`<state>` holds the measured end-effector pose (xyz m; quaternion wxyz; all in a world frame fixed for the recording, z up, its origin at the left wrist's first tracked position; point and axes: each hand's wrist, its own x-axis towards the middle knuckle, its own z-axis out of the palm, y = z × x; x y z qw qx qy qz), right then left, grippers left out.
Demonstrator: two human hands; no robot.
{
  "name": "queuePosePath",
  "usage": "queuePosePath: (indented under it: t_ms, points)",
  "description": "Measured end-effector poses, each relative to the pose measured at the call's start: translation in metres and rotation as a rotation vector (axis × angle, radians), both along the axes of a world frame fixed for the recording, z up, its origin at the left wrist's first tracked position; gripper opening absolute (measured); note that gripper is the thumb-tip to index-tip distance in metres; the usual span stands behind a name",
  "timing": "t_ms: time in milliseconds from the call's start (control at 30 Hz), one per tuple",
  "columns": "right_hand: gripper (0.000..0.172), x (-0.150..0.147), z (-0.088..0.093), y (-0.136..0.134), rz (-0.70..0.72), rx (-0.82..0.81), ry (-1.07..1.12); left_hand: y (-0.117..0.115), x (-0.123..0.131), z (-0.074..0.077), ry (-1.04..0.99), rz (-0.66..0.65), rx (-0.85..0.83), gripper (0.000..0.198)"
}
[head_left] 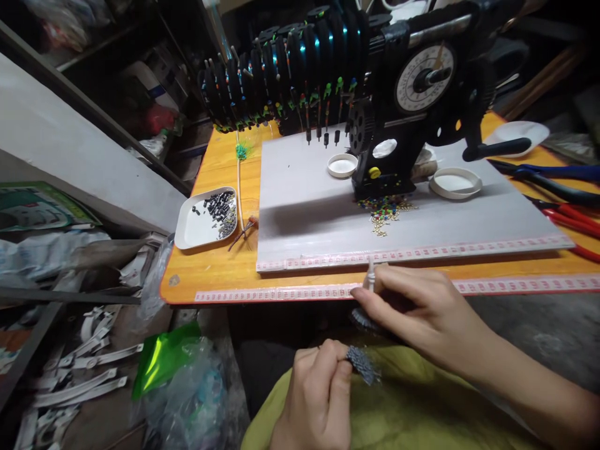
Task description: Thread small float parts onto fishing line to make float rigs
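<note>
Low in the view, over the green cloth on the lap, my left hand is closed around a bundle of thin grey strands, whose dense ends fan out past the thumb. Above and to the right, at the table's front edge, my right hand pinches a small whitish stick-like piece upright between thumb and fingers. A second grey bristly bundle shows just below the right fingertips; whether that hand holds it too is unclear. Measuring tape runs along the table edge beside the right hand.
A black machine with a dial and crank stands on a grey board. Small coloured and gold bits lie at its foot. A white tray of black and metal pieces is left; pliers lie right.
</note>
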<state>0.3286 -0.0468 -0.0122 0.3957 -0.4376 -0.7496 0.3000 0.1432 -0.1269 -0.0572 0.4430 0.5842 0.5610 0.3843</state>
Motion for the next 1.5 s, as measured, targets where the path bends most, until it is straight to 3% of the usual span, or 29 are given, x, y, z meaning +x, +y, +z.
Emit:
queuePosePath:
  t_ms: [167,333,400,567,733,833,967,1067,1200,1367,1500]
  points:
    - [0.016,0.003,0.000,0.002,0.270,0.028,0.105,0.004,-0.004,-0.001,-0.197,-0.011,-0.202,0.038]
    - [0.011,0.005,-0.004,0.005,0.276,0.071,0.176,0.017,0.000,-0.015,-0.999,-0.226,-0.402,0.038]
    - [0.010,0.004,-0.005,0.005,0.353,0.050,0.203,0.020,0.003,-0.017,-1.175,-0.297,-0.451,0.036]
    - [0.012,0.000,-0.008,0.009,0.283,0.123,0.135,0.025,0.004,-0.015,-1.268,-0.440,-0.588,0.036]
    - [0.011,-0.002,-0.004,0.008,0.362,0.030,0.144,0.026,0.001,-0.015,-1.328,-0.557,-0.693,0.037]
    - [0.017,-0.002,-0.001,0.007,0.243,0.026,0.086,0.026,0.000,-0.015,-1.326,-0.539,-0.670,0.034]
    - [0.018,-0.006,-0.002,0.006,0.286,-0.056,0.152,0.026,-0.002,-0.015,-1.342,-0.459,-0.571,0.032]
    - [0.023,-0.010,-0.004,0.006,0.180,-0.065,0.112,0.026,-0.004,-0.016,-1.375,-0.418,-0.547,0.031]
    - [0.022,-0.013,-0.004,0.008,0.151,-0.091,0.205,0.027,-0.006,-0.019,-1.461,-0.467,-0.622,0.037]
    - [0.023,-0.015,-0.005,0.010,0.073,0.005,0.124,0.026,-0.005,-0.024,-1.598,-0.526,-0.711,0.035]
    - [0.017,-0.015,-0.007,0.010,0.193,0.023,0.204,0.025,-0.004,-0.024,-1.662,-0.545,-0.750,0.035]
